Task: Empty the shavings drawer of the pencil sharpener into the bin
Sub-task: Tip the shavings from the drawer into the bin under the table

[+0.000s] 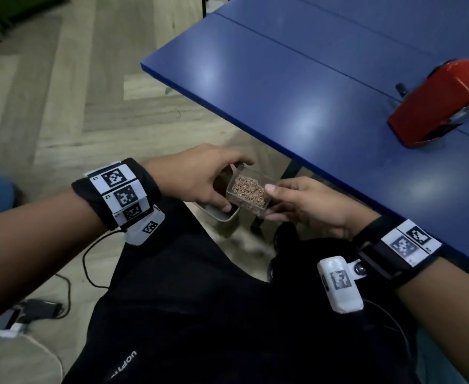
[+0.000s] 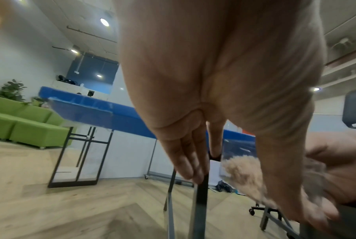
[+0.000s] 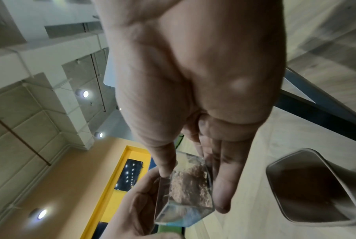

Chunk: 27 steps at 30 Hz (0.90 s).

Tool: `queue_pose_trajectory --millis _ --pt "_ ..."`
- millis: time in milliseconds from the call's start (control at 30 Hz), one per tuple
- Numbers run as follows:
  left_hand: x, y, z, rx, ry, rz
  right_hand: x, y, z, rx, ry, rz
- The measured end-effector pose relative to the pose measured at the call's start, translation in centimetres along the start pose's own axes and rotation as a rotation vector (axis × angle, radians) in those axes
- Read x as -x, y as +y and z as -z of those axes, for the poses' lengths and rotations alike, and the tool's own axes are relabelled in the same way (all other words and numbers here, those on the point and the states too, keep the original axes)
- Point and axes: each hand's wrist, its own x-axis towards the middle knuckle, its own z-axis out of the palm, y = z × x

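Observation:
A clear plastic shavings drawer (image 1: 248,194), full of brown pencil shavings, is held in the air between both hands, just off the table's near edge. My left hand (image 1: 236,187) pinches its left end, thumb near, fingers over the far corner. My right hand (image 1: 269,202) grips the right end, thumb on the rim and fingers underneath. A grey bin (image 1: 227,217) stands on the floor below, partly hidden by my left hand. The right wrist view shows the drawer (image 3: 185,186) in my right hand (image 3: 193,192), with the open bin (image 3: 316,224) to its right. The red pencil sharpener (image 1: 444,106) sits on the table.
The blue table (image 1: 311,92) fills the upper right, with its black leg (image 1: 291,169) close behind the drawer. My dark-clothed lap lies under the hands. Cables and a small device (image 1: 20,317) lie on the wooden floor at lower left.

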Motion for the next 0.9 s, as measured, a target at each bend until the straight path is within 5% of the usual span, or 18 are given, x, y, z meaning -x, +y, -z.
queue_pose_trajectory --millis 167,400,900 --pt "-2.0 -7.0 0.1 -0.034 -0.156 0.191 -5.2 1.3 -0.3 -0.01 0.052 -0.09" --pt "-7.0 -14.0 -0.5 -0.013 -0.195 0.336 -14.5 4.5 1.1 -0.011 0.112 -0.151" --pt "-16.6 -25.5 -11.5 0.11 -0.25 0.615 -30.3 14.3 6.2 0.231 0.314 -0.217"
